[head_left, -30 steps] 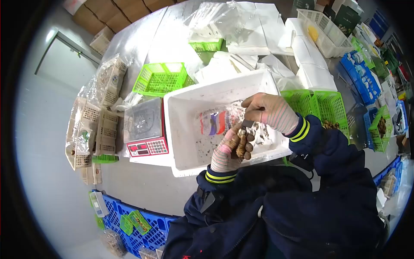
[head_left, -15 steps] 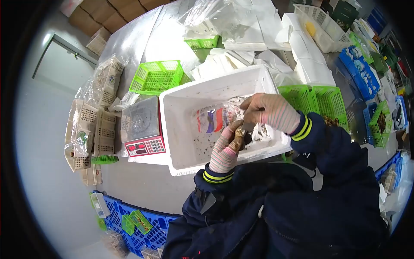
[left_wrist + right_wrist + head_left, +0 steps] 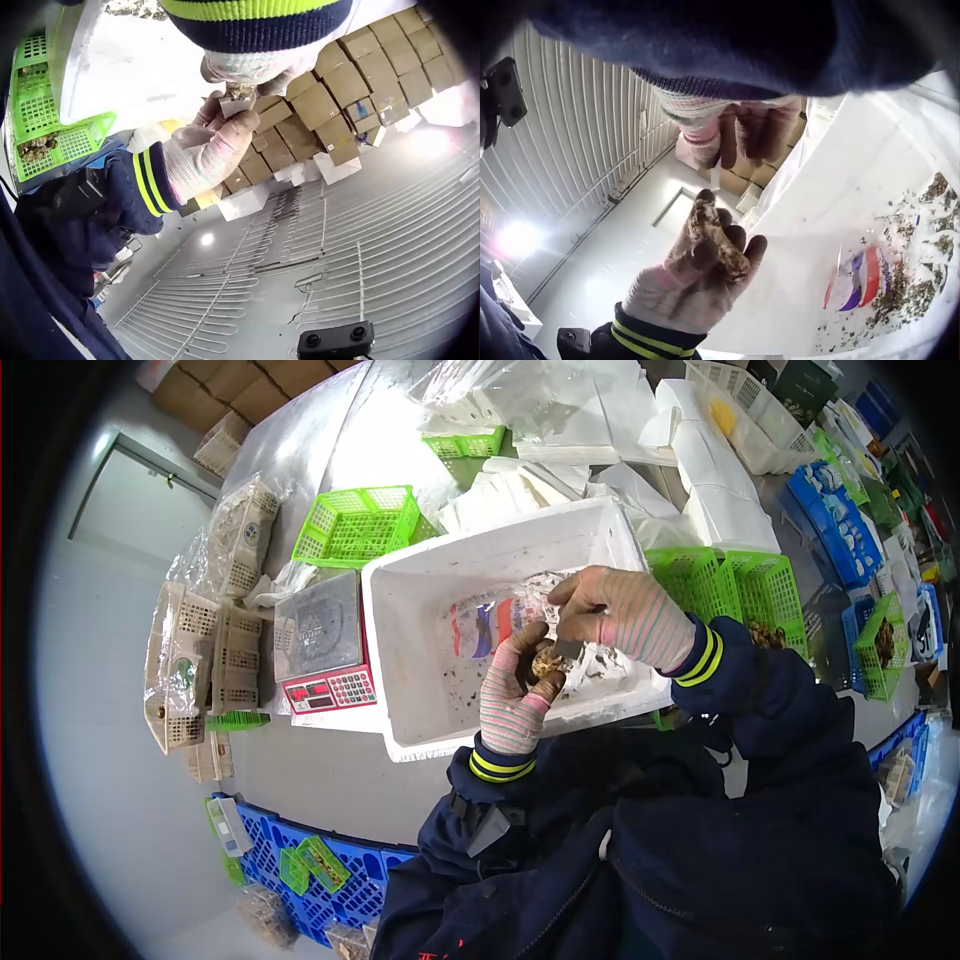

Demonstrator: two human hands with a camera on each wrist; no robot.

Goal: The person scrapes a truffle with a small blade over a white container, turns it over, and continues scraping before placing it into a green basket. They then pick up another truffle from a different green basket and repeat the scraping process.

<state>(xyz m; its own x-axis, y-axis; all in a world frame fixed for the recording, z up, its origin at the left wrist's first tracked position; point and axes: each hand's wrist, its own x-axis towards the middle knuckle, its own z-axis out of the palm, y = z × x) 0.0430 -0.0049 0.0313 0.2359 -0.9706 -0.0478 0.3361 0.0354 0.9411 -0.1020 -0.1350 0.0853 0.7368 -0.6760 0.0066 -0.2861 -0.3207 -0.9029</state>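
Both hands wear striped knit gloves with dirty fingertips, above a white foam box (image 3: 405,610). My left hand (image 3: 512,705) grips a knobby, soil-stained mushroom (image 3: 546,662); the right wrist view shows the mushroom (image 3: 718,241) as a long, whitish-brown piece between thumb and fingers. In my right hand (image 3: 635,615) a small flat blade (image 3: 568,648) is pinched between thumb and fingers. The blade (image 3: 238,106) lies right at the mushroom's end in the left wrist view. Dark crumbs, white scraps and a printed plastic bag (image 3: 490,625) lie in the box below.
To the left stands a red digital scale (image 3: 325,645) with a metal plate. A green basket (image 3: 360,525) sits behind it, and two more green baskets (image 3: 765,585) stand right of the box. White paper sheets (image 3: 520,495) lie behind; wrapped cream crates (image 3: 185,660) stand far left.
The left hand has turned the mushroom, so its end now faces up instead of its length. The right hand stays close beside it with the blade. The head view has shifted slightly.
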